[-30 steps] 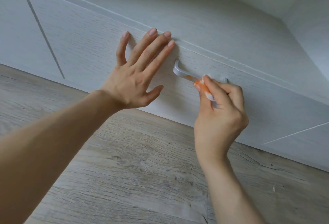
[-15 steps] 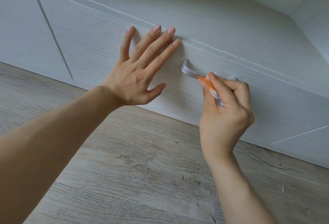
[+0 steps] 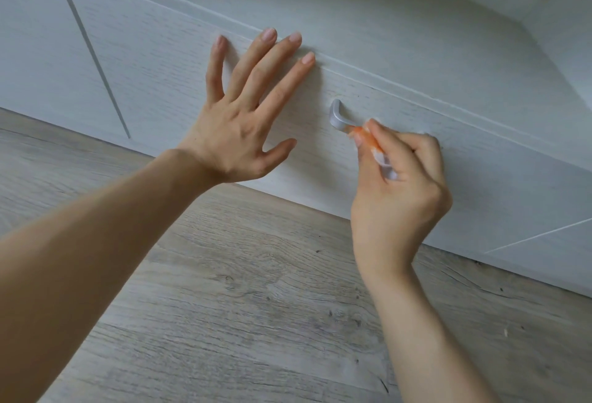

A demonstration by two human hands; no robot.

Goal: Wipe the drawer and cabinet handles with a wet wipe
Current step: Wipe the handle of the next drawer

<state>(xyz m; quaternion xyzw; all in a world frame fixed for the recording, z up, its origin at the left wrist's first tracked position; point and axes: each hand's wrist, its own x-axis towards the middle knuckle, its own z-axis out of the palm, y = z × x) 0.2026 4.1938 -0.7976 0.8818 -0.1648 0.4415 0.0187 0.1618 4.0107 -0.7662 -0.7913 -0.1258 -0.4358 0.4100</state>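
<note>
**Inspector:** Report on the handle [image 3: 339,118] first.

**Assistant:** Silver bar type, fixed to the white drawer [image 3: 166,59] front. Only its left end is exposed; the remainder is covered by the right hand [image 3: 400,184].

**Inspector:** Condition of that hand?

**Assistant:** Fingers curled round the handle, pinching a small wipe [image 3: 368,140] against the bar. The wipe shows white with orange marking between thumb and forefinger. How much of the bar it covers cannot be determined.

**Inspector:** And the left hand [image 3: 243,120]?

**Assistant:** Left of the handle, flat on the drawer front, fingers straight and spread wide, holding nothing. The fingertips reach the drawer's upper edge, above and left of the handle. The thumb points toward the handle without touching it.

**Inspector:** Surroundings?

**Assistant:** Below the handle, a grey wood-grain floor [image 3: 256,290] meets the base of the drawer. Well left of the handle, a vertical seam divides the drawer from a neighbouring white panel [image 3: 35,50]. Above the handle, a further white front recedes upward
</note>
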